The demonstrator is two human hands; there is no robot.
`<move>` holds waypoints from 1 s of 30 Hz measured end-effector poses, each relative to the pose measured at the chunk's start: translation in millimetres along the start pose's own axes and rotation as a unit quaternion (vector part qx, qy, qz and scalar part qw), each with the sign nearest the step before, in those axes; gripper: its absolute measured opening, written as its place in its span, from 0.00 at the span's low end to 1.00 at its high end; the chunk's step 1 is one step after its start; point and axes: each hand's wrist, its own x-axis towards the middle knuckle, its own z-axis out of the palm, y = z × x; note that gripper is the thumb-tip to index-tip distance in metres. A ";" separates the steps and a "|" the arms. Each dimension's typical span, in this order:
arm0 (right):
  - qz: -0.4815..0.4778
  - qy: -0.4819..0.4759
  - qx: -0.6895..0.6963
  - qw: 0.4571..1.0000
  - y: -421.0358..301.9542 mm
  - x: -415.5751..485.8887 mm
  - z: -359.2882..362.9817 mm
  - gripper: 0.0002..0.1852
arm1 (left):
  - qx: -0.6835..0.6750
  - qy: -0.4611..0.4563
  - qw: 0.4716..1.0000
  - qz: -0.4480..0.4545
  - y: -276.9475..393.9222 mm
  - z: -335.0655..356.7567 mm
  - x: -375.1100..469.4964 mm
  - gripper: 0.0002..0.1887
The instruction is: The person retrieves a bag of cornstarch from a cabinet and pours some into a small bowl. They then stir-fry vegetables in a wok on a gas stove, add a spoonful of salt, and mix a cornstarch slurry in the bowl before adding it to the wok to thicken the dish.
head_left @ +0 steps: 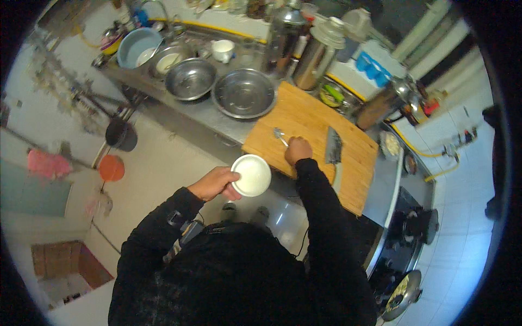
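My left hand (215,184) grips a small white bowl (252,175) by its near rim, thumb on top, in front of my body. The bowl's inside looks pale; whether it holds anything cannot be made out. Over the wooden cutting board (281,106), my right hand (299,150) is closed around the handle of a metal spoon (279,133), its bowl end pointing away to the left. A cleaver (333,146) with a pale handle lies on the board to the right of that hand, apart from it.
Two steel basins (244,93) stand left of the board, with a light-blue plastic basin (136,45) and a white cup (223,50) beyond. Thermos flasks (322,51) line the back. At right, a gas stove (393,252) carries a pan with food (401,293).
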 end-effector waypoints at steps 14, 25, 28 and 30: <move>0.027 -0.133 0.007 0.991 2.1 27.6 -20.9 0.08 | -0.103 0.050 0.993 0.006 -4.6 -24.4 26.5 0.23; -0.195 0.025 0.130 0.972 -50.6 -87.2 -146.5 0.07 | -0.072 0.036 0.997 -0.007 -2.4 -16.1 57.1 0.23; -0.182 -0.001 0.011 0.983 -73.1 -92.3 -142.8 0.10 | -0.079 0.053 0.995 -0.004 -4.4 -7.7 60.9 0.22; -0.169 0.025 -0.022 0.985 -82.4 -93.6 -136.3 0.11 | -0.074 0.031 0.997 0.005 -5.2 -4.5 63.8 0.22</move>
